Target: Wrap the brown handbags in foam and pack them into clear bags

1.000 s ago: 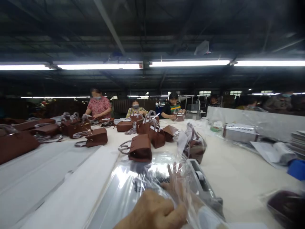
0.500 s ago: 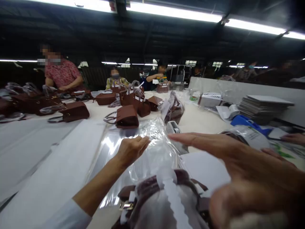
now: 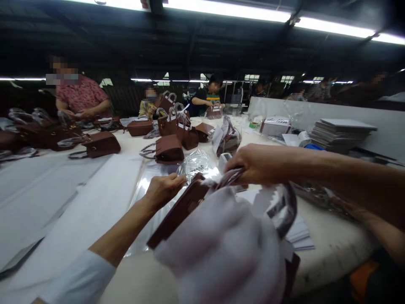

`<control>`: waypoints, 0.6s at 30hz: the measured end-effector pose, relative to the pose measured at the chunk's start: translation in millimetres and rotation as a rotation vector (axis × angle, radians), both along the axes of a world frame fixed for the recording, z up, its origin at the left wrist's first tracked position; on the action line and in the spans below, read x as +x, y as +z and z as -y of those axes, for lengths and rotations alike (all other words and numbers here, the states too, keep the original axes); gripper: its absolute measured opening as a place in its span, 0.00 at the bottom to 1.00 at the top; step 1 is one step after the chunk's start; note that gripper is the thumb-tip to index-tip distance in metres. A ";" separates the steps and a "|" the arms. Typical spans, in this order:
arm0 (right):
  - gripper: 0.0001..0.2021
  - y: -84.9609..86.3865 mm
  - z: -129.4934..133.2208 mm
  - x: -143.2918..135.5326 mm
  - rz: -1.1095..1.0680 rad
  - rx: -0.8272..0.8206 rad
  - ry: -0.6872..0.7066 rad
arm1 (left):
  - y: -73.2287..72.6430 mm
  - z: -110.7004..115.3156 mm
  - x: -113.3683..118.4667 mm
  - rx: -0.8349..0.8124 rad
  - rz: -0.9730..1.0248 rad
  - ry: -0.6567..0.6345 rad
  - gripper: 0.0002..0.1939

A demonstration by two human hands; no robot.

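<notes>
My left hand is closed, pinching the rim of a clear plastic bag from a flat stack on the table. My right hand grips a wrapped handle of a brown handbag held tilted close in front of me. White soft wrapping covers much of the handbag's near side, blurred by motion. Its other handle, wrapped in plastic, loops out to the right. The plastic bag's mouth lies just beyond the handbag's upper corner.
Several brown handbags stand across the table, one in clear plastic. White sheets lie to the left. A pile of grey boards sits at the right by a low white partition. Another person's forearm is at right; co-workers stand opposite.
My right hand has gone from open in the foreground to gripping the handbag's handle. The handbag has been raised and tilted. My left hand has shifted slightly left, and the plastic bag's edge has lifted.
</notes>
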State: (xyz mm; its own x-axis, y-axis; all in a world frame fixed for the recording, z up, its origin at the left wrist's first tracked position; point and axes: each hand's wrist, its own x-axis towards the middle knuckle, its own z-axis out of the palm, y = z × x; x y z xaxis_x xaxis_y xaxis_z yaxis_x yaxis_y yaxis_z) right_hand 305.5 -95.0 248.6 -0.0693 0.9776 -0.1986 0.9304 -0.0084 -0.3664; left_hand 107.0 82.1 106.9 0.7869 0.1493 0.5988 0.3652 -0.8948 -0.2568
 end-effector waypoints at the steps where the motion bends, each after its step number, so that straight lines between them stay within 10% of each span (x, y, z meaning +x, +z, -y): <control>1: 0.12 -7.1 10.4 17.7 -0.058 -0.071 -0.098 | -0.9 -1.6 -1.0 -0.005 -0.009 -0.001 0.13; 5: 0.19 -86.8 65.2 64.2 -0.506 -0.190 -0.418 | -10.5 -6.5 2.2 -0.029 -0.025 -0.018 0.14; 11: 0.22 -208.0 131.1 62.0 -0.937 -0.275 -0.731 | -37.5 -5.9 14.3 -0.055 -0.091 -0.107 0.12; 14: 0.23 -209.7 133.3 60.6 -1.004 -0.277 -0.781 | -41.2 -6.0 16.9 -0.062 -0.107 -0.134 0.10; 18: 0.21 -155.8 125.5 77.2 -0.860 -0.189 -0.742 | -36.6 -11.2 18.3 -0.048 -0.141 -0.114 0.12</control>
State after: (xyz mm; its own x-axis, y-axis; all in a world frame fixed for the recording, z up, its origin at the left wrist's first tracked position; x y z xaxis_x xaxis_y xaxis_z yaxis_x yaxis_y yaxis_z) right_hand 382.7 -220.5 92.8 0.3273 0.7937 -0.5128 0.1164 -0.5724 -0.8117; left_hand 125.3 93.3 70.3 0.8759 0.0797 0.4758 0.2237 -0.9409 -0.2542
